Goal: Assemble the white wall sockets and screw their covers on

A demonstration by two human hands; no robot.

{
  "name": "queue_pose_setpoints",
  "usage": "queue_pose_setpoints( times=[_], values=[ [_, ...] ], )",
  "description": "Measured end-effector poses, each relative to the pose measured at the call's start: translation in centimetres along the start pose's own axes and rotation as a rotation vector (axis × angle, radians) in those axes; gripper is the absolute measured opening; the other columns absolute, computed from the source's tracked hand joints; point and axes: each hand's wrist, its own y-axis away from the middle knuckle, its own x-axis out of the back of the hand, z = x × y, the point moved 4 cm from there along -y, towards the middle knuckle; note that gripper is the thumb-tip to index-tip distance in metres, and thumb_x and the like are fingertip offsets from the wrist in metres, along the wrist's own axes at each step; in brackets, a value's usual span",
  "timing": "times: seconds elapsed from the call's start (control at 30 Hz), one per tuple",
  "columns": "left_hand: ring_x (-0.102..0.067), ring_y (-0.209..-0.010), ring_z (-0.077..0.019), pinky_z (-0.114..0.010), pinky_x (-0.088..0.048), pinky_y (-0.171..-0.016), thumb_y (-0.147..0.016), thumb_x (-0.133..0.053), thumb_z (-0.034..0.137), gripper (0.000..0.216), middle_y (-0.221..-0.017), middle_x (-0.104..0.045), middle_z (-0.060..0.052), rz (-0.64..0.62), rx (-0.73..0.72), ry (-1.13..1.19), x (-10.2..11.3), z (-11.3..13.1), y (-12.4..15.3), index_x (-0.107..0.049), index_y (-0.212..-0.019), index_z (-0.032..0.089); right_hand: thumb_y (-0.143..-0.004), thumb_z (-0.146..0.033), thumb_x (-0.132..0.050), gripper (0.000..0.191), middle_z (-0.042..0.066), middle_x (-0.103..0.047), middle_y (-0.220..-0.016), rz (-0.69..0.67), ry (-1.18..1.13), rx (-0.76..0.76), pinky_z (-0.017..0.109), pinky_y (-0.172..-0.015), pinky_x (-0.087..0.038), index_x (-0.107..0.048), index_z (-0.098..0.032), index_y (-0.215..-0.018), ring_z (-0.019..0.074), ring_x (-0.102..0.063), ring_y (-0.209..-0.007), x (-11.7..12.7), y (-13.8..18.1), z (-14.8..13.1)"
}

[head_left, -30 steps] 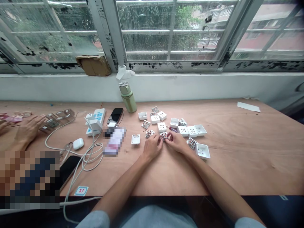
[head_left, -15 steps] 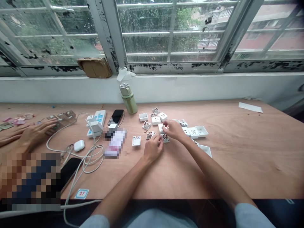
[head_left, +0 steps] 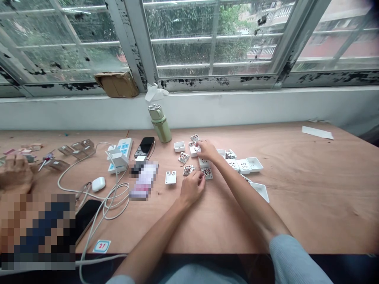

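Observation:
My left hand [head_left: 192,187] rests on the table with fingers curled, its fingertips at the left edge of an open-backed socket module [head_left: 207,173] showing dark inner parts. My right hand [head_left: 208,150] reaches across farther back, fingers pinched at a white wall socket [head_left: 194,151], partly covered by them. Just below that hand sits another white socket [head_left: 203,163]. Left of my hands lie more open-backed modules [head_left: 188,170], [head_left: 183,158] and a white cover [head_left: 170,178]. An open white box [head_left: 179,146] stands behind them.
Right of my forearm lie white sockets [head_left: 244,166] and empty boxes [head_left: 260,191]. A green flask [head_left: 160,124] stands by the wall. Leftward are a power strip [head_left: 122,152], phones [head_left: 145,146], coiled cables, an earbud case [head_left: 98,184] and a co-worker's hand [head_left: 17,173].
My right hand has moved back and slightly left, from the nearer white socket to the farther one. My left hand has stayed nearly in place. The co-worker's hands have drawn left.

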Motion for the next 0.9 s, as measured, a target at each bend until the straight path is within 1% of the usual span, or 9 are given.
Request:
queue_pose_setpoints(
  times=[0.3, 0.43, 0.5, 0.57, 0.63, 0.7, 0.77, 0.83, 0.9],
  values=[
    [-0.06, -0.075, -0.0139, -0.025, -0.046, -0.068, -0.092, -0.048, 0.021, 0.015, -0.09, -0.067, -0.004, -0.01, 0.007, 0.023, 0.2, 0.1, 0.1, -0.063, -0.091, 0.019, -0.069, -0.01, -0.063, 0.029, 0.011, -0.067, -0.101, -0.134, 0.018, -0.019, 0.035, -0.073, -0.043, -0.063, -0.019, -0.097, 0.0288, -0.054, -0.096, 0.0, -1.4, -0.3],
    [-0.06, -0.074, -0.0137, -0.026, -0.045, -0.069, -0.092, -0.048, 0.021, 0.015, -0.091, -0.067, -0.004, -0.003, 0.013, 0.018, 0.2, 0.1, 0.0, -0.063, -0.091, 0.019, -0.068, -0.008, -0.063, 0.026, 0.009, -0.066, -0.1, -0.154, 0.006, 0.02, 0.034, -0.075, -0.042, -0.063, -0.02, -0.092, 0.0261, -0.055, -0.095, -0.1, -1.6, -0.5],
    [-0.06, -0.073, -0.0136, -0.026, -0.046, -0.069, -0.092, -0.048, 0.021, 0.015, -0.092, -0.067, -0.004, -0.002, 0.011, 0.02, 0.2, 0.1, 0.0, -0.063, -0.091, 0.019, -0.069, -0.01, -0.063, 0.024, 0.008, -0.066, -0.101, -0.151, -0.014, 0.041, 0.033, -0.075, -0.042, -0.062, -0.02, -0.091, 0.0243, -0.055, -0.094, 0.3, -1.6, -0.6],
    [-0.06, -0.074, -0.0139, -0.027, -0.046, -0.069, -0.092, -0.048, 0.021, 0.015, -0.091, -0.067, -0.004, -0.002, 0.006, 0.02, 0.2, 0.1, 0.0, -0.062, -0.091, 0.019, -0.07, -0.013, -0.065, 0.024, 0.007, -0.065, -0.1, -0.115, -0.065, 0.056, 0.033, -0.075, -0.042, -0.061, -0.02, -0.093, 0.0233, -0.055, -0.092, 1.4, -1.4, -0.8],
    [-0.06, -0.075, -0.0145, -0.027, -0.046, -0.07, -0.092, -0.048, 0.022, 0.014, -0.089, -0.066, -0.004, -0.001, 0.0, 0.014, 0.2, 0.1, 0.0, -0.062, -0.09, 0.019, -0.07, -0.017, -0.067, 0.027, 0.007, -0.063, -0.099, -0.023, -0.15, 0.068, 0.033, -0.077, -0.043, -0.06, -0.019, -0.097, 0.0228, -0.055, -0.092, 3.3, -0.7, -1.0],
    [-0.06, -0.075, -0.015, -0.027, -0.046, -0.07, -0.092, -0.048, 0.022, 0.013, -0.087, -0.065, -0.004, 0.012, 0.002, 0.008, 0.3, 0.1, 0.0, -0.062, -0.091, 0.02, -0.072, -0.022, -0.068, 0.029, 0.008, -0.061, -0.102, 0.094, -0.256, 0.075, 0.034, -0.079, -0.044, -0.058, -0.019, -0.099, 0.0218, -0.055, -0.092, 5.4, 0.8, -1.5],
    [-0.06, -0.075, -0.015, -0.027, -0.045, -0.069, -0.093, -0.048, 0.022, 0.013, -0.089, -0.065, -0.004, 0.041, 0.014, 0.015, 0.4, 0.0, 0.0, -0.061, -0.094, 0.02, -0.076, -0.028, -0.067, 0.028, 0.008, -0.059, -0.104, 0.185, -0.376, 0.065, 0.033, -0.077, -0.046, -0.056, -0.019, -0.1, 0.0206, -0.056, -0.091, 6.8, 3.3, -2.1],
    [-0.06, -0.075, -0.0148, -0.027, -0.045, -0.069, -0.094, -0.046, 0.023, 0.014, -0.092, -0.065, -0.004, 0.074, 0.025, 0.025, 0.5, 0.0, 0.0, -0.059, -0.095, 0.02, -0.079, -0.033, -0.065, 0.027, 0.009, -0.058, -0.103, 0.261, -0.49, 0.005, 0.032, -0.071, -0.048, -0.054, -0.019, -0.099, 0.0199, -0.056, -0.088, 7.1, 6.5, -2.5],
    [-0.059, -0.075, -0.0147, -0.027, -0.045, -0.068, -0.094, -0.044, 0.024, 0.014, -0.093, -0.064, -0.004, 0.089, 0.02, 0.023, 0.5, 0.0, 0.0, -0.058, -0.095, 0.02, -0.08, -0.033, -0.063, 0.024, 0.008, -0.058, -0.099, 0.307, -0.529, -0.038, 0.031, -0.069, -0.049, -0.053, -0.02, -0.097, 0.0185, -0.056, -0.083, 6.2, 9.7, -2.7]
  ],
)
